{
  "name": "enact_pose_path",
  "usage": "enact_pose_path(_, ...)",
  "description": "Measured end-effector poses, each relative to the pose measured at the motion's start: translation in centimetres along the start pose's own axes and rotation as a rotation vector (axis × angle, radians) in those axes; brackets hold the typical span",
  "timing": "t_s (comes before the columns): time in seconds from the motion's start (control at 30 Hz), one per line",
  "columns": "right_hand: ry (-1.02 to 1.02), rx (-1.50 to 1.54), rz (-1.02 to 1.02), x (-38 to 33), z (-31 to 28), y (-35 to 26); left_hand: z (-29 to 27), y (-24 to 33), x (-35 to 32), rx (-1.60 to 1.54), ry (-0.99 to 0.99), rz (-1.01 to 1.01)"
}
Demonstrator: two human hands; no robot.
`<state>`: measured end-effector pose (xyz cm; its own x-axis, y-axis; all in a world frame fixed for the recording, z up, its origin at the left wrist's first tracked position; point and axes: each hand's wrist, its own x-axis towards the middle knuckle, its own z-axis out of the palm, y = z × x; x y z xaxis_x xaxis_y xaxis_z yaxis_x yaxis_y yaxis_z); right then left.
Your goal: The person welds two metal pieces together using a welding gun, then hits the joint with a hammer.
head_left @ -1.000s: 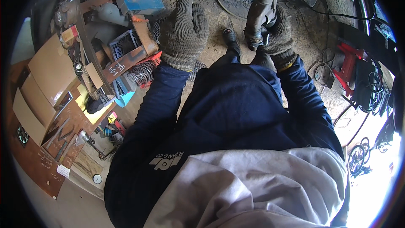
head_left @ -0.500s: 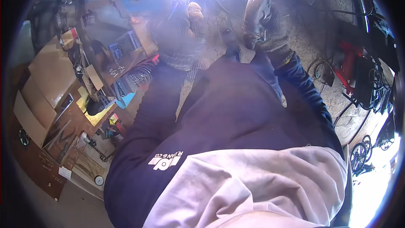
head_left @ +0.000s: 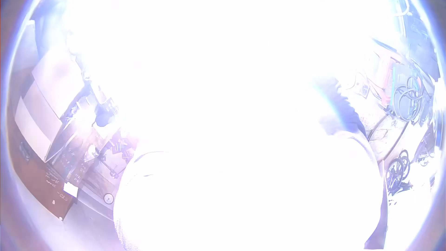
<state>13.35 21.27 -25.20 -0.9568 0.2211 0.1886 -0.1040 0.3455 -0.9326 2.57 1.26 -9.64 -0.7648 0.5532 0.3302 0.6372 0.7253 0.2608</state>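
Note:
A blinding white glare fills the middle of the head view and hides both my hands and whatever they hold or touch. Part of my right sleeve, dark and bluish, shows at the glare's right edge. My left arm is lost in the white, with only a faint outline of my clothing at the lower left. No fingers can be made out on either side.
On the left are cardboard pieces, a brown board with handwriting, and a small round dial. To the right lie a washed-out red object, coiled cables and spoked wheels.
The bright light at the top has flared across most of the view. Both gloved hands, the light-coloured tubular thing at my right hand, and my torso have vanished into white.

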Motion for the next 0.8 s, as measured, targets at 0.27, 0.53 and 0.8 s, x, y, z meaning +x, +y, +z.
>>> enact_pose_path(0.27,0.121,1.004,0.451,0.8,-0.3,-0.6,0.3,0.7,0.4,-0.196,0.054,-0.061)
enact_pose_path(0.53,-0.055,0.388,0.308,0.4,0.1,1.0,0.1,-0.6,-0.2,-0.098,-0.086,-0.067)
enact_pose_path(0.8,-0.024,0.453,0.140,0.5,-0.1,-0.2,0.5,-0.5,-0.2,-0.191,-0.063,-0.086)
